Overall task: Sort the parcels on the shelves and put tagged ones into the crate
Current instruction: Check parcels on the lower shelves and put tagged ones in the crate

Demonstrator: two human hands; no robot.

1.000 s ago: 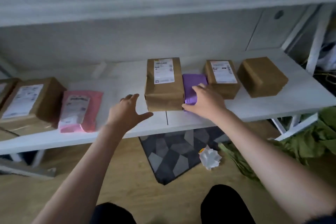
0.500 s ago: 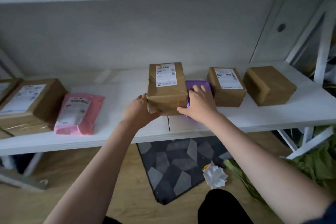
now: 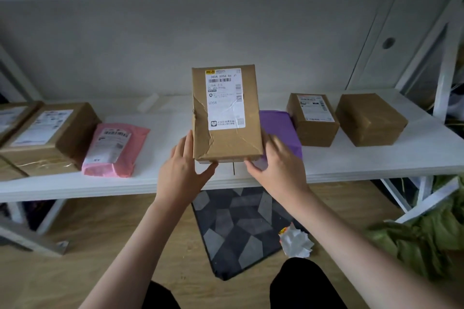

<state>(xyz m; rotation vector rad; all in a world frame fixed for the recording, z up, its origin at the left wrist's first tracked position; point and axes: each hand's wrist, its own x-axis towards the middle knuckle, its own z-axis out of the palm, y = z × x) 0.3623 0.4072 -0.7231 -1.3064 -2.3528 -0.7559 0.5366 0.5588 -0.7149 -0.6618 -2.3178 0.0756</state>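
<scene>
Now, change: the labelled brown parcel (image 3: 226, 113) is raised off the white shelf (image 3: 376, 165); a second ago it lay flat there with only the right hand (image 3: 278, 165) beside it, and half a second ago it was just being taken at its near corners.
Parcel position: it is held tilted up toward the camera, its near edge just above the shelf's front, its label (image 3: 224, 98) fully shown.
Left hand (image 3: 183, 173): it is placed at the parcel's lower left corner, fingers lying up along the side and thumb hooked under the bottom edge, so the corner is gripped.
Right hand: it is set at the lower right corner, thumb reaching under the bottom edge; the fingers are blurred, but the corner appears to be clasped.
Uncovered by the lift: the purple parcel (image 3: 278, 130) is seen lying flat behind the right hand, no label visible on its top.
Untouched parcels: the pink mailer (image 3: 113, 150) and the large brown box (image 3: 47, 135) at the left carry labels; the small labelled box (image 3: 312, 118) and the plain brown box (image 3: 369, 118) stand at the right.
Meaning for the task: a tag is plainly carried by the lifted parcel, so it is judged to belong in the crate.
Crate: it is not seen in this view, so its direction cannot be told.
Progress: the sort is judged to be early, with several labelled parcels left on the shelf.
</scene>
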